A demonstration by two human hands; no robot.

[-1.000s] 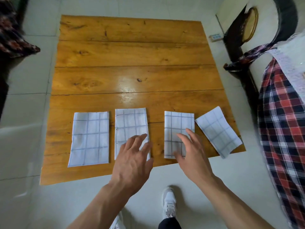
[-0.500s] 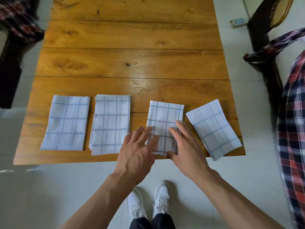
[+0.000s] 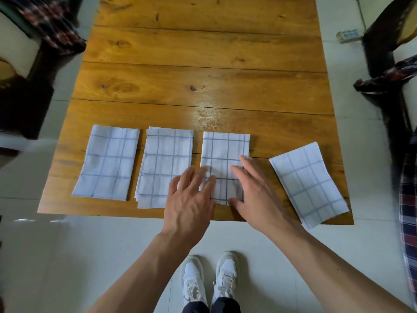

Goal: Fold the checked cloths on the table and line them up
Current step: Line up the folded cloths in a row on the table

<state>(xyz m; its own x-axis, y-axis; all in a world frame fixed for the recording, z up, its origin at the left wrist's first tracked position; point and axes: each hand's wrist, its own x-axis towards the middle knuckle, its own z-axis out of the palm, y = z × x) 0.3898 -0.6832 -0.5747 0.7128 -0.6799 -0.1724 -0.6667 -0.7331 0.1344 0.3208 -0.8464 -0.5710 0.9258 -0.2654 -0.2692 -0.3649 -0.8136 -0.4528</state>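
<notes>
Checked cloths (image 3: 225, 152) on table (image 3: 203, 75) | both hands flat, fingers straight | chairs flank table

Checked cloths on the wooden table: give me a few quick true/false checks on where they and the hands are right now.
1. Four folded checked cloths lie on the wooden table. True.
2. Both hands rest on the leftmost cloth. False: the left hand and right hand lie flat on the third cloth.
3. The rightmost cloth sits skewed, out of line. True.
4. The second cloth is unfolded. False: it is folded.
</notes>
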